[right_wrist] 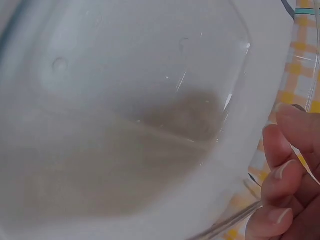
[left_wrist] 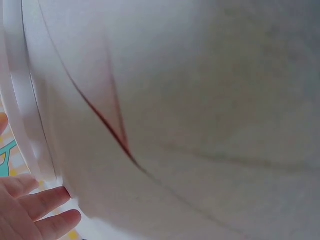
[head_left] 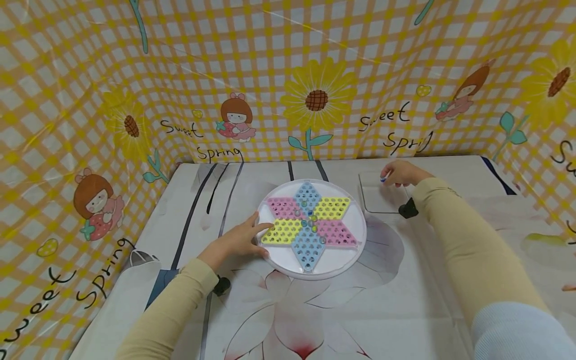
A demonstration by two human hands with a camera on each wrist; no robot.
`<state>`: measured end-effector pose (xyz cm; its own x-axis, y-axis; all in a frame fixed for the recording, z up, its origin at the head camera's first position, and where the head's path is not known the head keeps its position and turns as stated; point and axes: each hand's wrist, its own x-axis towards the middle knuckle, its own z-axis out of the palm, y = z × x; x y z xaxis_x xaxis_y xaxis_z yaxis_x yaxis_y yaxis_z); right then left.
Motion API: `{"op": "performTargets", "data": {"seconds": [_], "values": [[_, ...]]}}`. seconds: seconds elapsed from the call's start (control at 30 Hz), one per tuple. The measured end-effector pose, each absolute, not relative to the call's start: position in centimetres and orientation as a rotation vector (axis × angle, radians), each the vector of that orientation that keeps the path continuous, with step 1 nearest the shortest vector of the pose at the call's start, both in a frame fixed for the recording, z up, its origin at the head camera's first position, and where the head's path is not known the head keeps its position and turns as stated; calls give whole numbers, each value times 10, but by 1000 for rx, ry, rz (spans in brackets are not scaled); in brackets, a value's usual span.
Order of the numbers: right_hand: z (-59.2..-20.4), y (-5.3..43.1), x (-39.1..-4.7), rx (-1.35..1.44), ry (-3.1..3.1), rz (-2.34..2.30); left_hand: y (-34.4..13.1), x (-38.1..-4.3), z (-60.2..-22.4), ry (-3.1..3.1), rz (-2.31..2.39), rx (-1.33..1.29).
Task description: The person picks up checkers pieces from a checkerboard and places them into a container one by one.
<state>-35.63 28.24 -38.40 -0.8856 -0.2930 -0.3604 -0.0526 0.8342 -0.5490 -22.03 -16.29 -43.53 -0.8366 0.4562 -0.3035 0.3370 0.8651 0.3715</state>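
Note:
A round white Chinese checkers board (head_left: pixel 281 263) with a pink, yellow and blue star lies in the middle of the table. Several glass marbles (head_left: pixel 310 223) sit in holes around its centre. My left hand (head_left: pixel 238 239) rests at the board's left rim, fingers spread and fairly straight; the left wrist view catches the fingers (left_wrist: pixel 45 202) beside the rim. Over a shallow clear plastic tray (head_left: pixel 378 204), right of the board, my right hand (head_left: pixel 404 173) pinches a small blue marble (head_left: pixel 383 179) between thumb and fingertips. In the right wrist view the fingers mostly hide it.
A checked, sunflower-printed cloth (head_left: pixel 270 75) rises behind the table and along both sides. The table (head_left: pixel 279 320) wears a white cover with flower prints. A white object with a looped strap (head_left: pixel 141 257) lies at the left edge.

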Motion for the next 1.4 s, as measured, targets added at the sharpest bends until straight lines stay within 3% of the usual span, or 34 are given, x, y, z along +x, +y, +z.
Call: {"op": "performTargets", "data": {"seconds": [0.6,1.13,1.4], "values": [[-365,279,-348,-214,2578,-841,-161,-220,-433,2653,407,592],[-330,239,-309,-411,2620,-947,-160,-220,-433,2652,394,573],[-332,214,-288,-488,2605,-974,-160,-221,-434,2650,400,568]]}}
